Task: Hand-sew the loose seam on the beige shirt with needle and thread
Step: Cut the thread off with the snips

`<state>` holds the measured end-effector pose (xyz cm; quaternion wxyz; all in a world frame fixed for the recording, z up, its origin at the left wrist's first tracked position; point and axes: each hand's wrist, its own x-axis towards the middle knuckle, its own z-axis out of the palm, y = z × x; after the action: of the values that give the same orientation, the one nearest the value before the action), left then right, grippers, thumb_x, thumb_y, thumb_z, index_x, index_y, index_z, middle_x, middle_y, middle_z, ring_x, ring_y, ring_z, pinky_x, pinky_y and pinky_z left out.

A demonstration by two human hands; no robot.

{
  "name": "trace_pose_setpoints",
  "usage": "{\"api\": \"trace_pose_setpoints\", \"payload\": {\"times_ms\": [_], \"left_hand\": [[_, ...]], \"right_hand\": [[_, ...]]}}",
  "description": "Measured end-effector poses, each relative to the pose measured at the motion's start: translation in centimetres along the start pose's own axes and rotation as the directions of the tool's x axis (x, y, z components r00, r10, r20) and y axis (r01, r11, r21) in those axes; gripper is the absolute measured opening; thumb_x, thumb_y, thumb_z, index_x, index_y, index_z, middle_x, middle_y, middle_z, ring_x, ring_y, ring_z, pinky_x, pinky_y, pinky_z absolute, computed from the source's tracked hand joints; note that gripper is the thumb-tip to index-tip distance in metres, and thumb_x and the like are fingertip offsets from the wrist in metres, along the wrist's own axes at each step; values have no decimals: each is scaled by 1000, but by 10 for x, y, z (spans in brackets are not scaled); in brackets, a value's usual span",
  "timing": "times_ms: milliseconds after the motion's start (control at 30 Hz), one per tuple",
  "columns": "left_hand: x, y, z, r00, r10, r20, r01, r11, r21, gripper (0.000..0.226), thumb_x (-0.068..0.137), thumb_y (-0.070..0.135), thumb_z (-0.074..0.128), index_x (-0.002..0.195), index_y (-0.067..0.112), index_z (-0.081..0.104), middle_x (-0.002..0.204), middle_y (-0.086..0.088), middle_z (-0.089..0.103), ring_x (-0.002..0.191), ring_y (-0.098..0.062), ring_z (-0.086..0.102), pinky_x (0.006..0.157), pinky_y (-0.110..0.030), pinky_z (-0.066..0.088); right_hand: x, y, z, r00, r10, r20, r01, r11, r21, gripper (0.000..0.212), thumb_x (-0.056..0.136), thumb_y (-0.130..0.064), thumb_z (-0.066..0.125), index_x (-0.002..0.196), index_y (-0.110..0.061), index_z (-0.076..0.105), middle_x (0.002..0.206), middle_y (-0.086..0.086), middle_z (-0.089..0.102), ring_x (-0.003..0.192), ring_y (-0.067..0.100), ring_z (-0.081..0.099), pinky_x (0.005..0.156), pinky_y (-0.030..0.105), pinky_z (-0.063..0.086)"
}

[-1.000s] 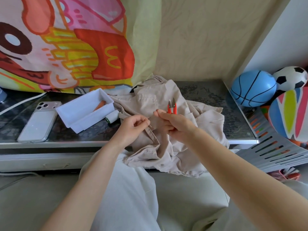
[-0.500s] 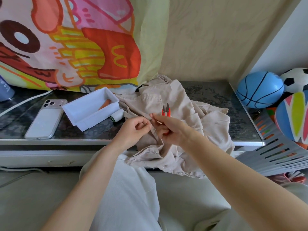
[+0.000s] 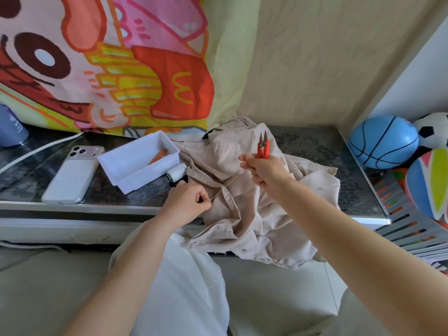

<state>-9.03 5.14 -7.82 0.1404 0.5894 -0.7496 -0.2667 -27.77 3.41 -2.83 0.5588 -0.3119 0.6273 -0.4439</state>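
While tight on thread (image 3: 224, 190), left hand (image 3: 186, 202); right hand (image 3: 264, 169) around snips (image 3: 263, 147).

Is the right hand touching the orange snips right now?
Touching. The head view shows the right hand gripping the orange snips by the handles, with the blades sticking up above it.

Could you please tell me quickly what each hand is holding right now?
Left hand: pinching the thread.
Right hand: gripping the orange thread snips.
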Motion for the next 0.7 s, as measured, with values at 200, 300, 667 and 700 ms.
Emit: {"api": "trace_pose_setpoints", "payload": {"times_ms": [200,300,667,700], "left_hand": [[10,-13,-8,918,78,-389,-14,986,165,20,90,22,60,109,17,61,108,-4,47,109,-24,43,91,-32,32],[15,-24,-7,944,-2,-330,99,955,278,43,93,28,57,132,16,45,130,-10,42,122,-27,36,99,-37,32],[23,-40,-3,934,-11,-357,141,930,340,46,89,31,61,128,14,43,122,-14,54,115,-32,43,95,-38,37],[23,-40,-2,935,0,-355,125,936,330,45,89,30,61,127,14,44,120,-14,55,114,-32,45,92,-38,39]], "right_hand": [[-1,2,12,997,-51,58,61,983,-171,18,97,-9,48,91,-8,66,67,1,58,43,4,35,35,12,27],[-3,5,20,995,-64,76,82,961,-263,16,96,-10,50,98,-8,65,63,1,58,46,4,39,37,12,29],[-13,19,43,973,-72,219,171,861,-479,11,91,-25,60,88,-17,66,60,-6,52,47,3,44,44,11,33],[-13,21,45,971,-64,230,172,855,-488,12,90,-28,62,85,-17,65,64,-1,57,52,6,44,47,13,34]]}}
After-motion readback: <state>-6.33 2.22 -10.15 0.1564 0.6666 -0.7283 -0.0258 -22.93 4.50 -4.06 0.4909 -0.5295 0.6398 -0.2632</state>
